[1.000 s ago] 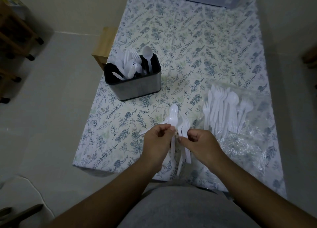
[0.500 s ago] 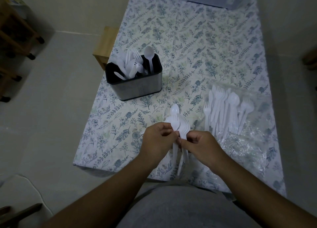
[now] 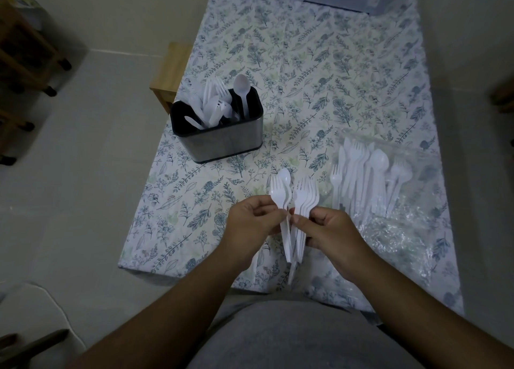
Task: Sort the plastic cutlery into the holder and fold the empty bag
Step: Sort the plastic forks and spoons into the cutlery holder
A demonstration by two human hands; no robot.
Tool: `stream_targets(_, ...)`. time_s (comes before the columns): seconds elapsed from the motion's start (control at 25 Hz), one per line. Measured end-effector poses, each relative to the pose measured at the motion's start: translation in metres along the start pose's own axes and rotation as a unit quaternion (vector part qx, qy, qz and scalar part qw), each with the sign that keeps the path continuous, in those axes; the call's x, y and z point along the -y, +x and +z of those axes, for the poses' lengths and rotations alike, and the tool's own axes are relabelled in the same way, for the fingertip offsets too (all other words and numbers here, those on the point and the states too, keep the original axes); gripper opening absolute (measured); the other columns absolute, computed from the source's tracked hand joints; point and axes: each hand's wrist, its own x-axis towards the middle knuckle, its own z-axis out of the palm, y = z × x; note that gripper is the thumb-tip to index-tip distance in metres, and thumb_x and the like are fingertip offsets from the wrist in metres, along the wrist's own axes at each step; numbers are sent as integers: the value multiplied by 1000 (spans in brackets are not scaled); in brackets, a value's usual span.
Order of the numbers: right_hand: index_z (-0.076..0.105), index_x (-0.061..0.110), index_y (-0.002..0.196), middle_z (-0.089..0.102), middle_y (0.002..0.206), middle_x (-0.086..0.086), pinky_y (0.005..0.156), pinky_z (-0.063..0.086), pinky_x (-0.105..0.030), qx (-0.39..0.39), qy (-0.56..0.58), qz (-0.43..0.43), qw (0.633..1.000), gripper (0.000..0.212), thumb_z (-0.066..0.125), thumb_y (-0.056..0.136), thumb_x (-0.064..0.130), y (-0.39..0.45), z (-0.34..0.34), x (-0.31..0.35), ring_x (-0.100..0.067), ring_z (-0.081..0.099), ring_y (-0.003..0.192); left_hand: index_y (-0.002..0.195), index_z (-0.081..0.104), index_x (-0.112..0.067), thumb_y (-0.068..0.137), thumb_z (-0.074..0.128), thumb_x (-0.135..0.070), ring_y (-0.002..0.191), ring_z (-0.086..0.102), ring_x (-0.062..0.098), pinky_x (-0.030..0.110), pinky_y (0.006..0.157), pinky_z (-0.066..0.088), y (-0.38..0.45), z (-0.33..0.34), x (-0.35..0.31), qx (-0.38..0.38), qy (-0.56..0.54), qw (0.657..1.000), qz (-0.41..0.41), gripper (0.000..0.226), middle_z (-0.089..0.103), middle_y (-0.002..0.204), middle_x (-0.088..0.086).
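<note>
Holder (image 3: 222,143) left of bag (image 3: 395,202), on table (image 3: 319,62)

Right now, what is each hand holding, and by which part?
The left hand pinches a small bunch of spoons by the handles; the right hand grips a stack of forks by the handles.
</note>
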Motion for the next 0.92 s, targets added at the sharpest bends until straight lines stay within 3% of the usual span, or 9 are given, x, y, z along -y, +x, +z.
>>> stream_targets(0.08, 50, 15, 60, 41, 63, -8, 75, 57, -63, -9, -29, -7, 1000, 41, 78, 88, 28, -1, 3, 3, -23, 48, 67, 107, 69, 1, 80, 79, -1, 92, 74, 40, 52, 85, 61, -1, 2, 3, -12, 13, 1000, 7, 28, 75, 93, 22)
stream_targets(0.2, 47, 17, 55, 37, 59, -2, 66, 53, -46, 16, -43, -11, 999, 46, 76, 90, 28, -1, 4, 4, -20, 42, 64, 101, 71, -2, 80, 80, -2, 90, 74, 37, 49, 85, 62, -1, 2, 2, -16, 33, 999, 17, 23, 74, 90, 22)
stream_targets(0.36, 59, 9, 57, 49, 60, -7, 69, 55, -39, 31, -22, -24, 999, 38, 78, 88, 21, 1, 0, 2, -20, 53, 67, 100, 72, -4, 85, 77, -3, 93, 75, 33, 46, 87, 61, -1, -1, -2, 28, 27, 999, 11, 16, 77, 91, 16)
stream_targets(0.52, 54, 6, 56, 43, 54, -12, 68, 50, -33, 12, -26, -43, 999, 41, 80, 87, 17, 0, 3, 0, -28, 50, 55, 99, 74, -1, 92, 70, -5, 88, 75, 27, 47, 86, 62, -4, 4, 0, 30, 39, 998, 26, 9, 76, 87, 13)
stream_targets(0.6, 67, 19, 51, 56, 46, 4, 63, 52, -21, 2, -26, -46, 999, 39, 77, 88, 12, -1, 3, 5, -14, 62, 50, 96, 77, -5, 92, 69, -6, 85, 76, 29, 49, 82, 62, -2, 3, 5, -9, 64, 997, 53, 8, 78, 86, 11)
stream_targets(0.64, 67, 29, 46, 54, 43, 12, 59, 51, -19, -4, -33, -55, 998, 47, 76, 89, 11, -2, 3, 6, -3, 57, 47, 95, 78, -9, 92, 69, -7, 84, 77, 29, 50, 80, 63, -1, 1, 6, -29, 82, 994, 66, 9, 79, 85, 9)
stream_targets(0.72, 60, 33, 41, 44, 40, 17, 57, 50, -24, -5, -48, -69, 996, 54, 77, 88, 13, -2, 3, 7, -1, 44, 45, 97, 80, -13, 92, 69, -9, 84, 77, 29, 51, 81, 62, 3, -2, 10, -34, 111, 990, 85, 13, 79, 87, 6)
stream_targets(0.8, 58, 31, 40, 43, 40, 17, 54, 45, -19, -4, -46, -77, 996, 54, 78, 87, 12, -2, 3, 5, -1, 42, 44, 107, 79, -12, 93, 67, -8, 92, 75, 27, 49, 87, 61, 2, 4, 10, 11, 119, 990, 80, 18, 78, 96, 6)
stream_targets(0.92, 71, 26, 55, 65, 54, 11, 69, 58, -32, -17, -26, -50, 998, 33, 81, 84, 14, -4, -7, -1, -18, 68, 63, 122, 73, -14, 95, 61, -6, 106, 71, 18, 40, 100, 56, -6, 18, 10, 86, 88, 992, 24, 31, 72, 111, -1)
